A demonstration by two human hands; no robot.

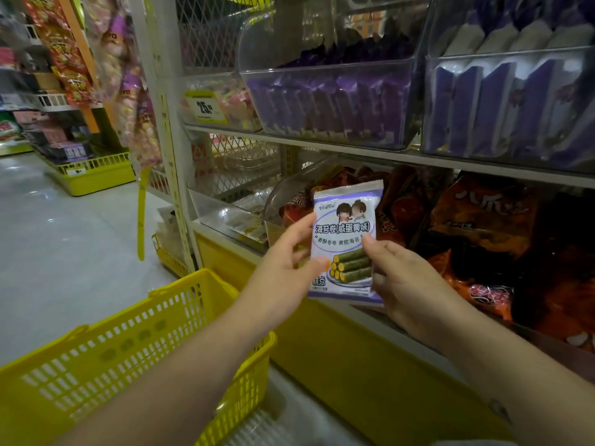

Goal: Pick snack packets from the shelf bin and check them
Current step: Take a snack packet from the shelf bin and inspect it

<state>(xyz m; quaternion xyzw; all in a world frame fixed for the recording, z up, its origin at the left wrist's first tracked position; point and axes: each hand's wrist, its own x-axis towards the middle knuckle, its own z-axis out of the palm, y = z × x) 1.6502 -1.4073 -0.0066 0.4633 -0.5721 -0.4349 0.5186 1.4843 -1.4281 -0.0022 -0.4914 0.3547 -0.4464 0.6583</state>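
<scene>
Holding one purple-and-white snack packet [346,243] upright, long axis vertical, printed front facing us. Our left hand [286,262] pinches its left edge, our right hand [396,278] its right. Behind sits the shelf bin [280,201] of orange packets; a yellow basket [128,342] is near left.

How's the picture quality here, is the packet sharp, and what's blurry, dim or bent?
Head view: the packet, pinched between left hand and right hand, is sharp, print legible; hanging bags top left are blurred; the orange packets below sit in shadow; the clear upper bins show glare; wide-angle distortion bows the shelf post.
</scene>
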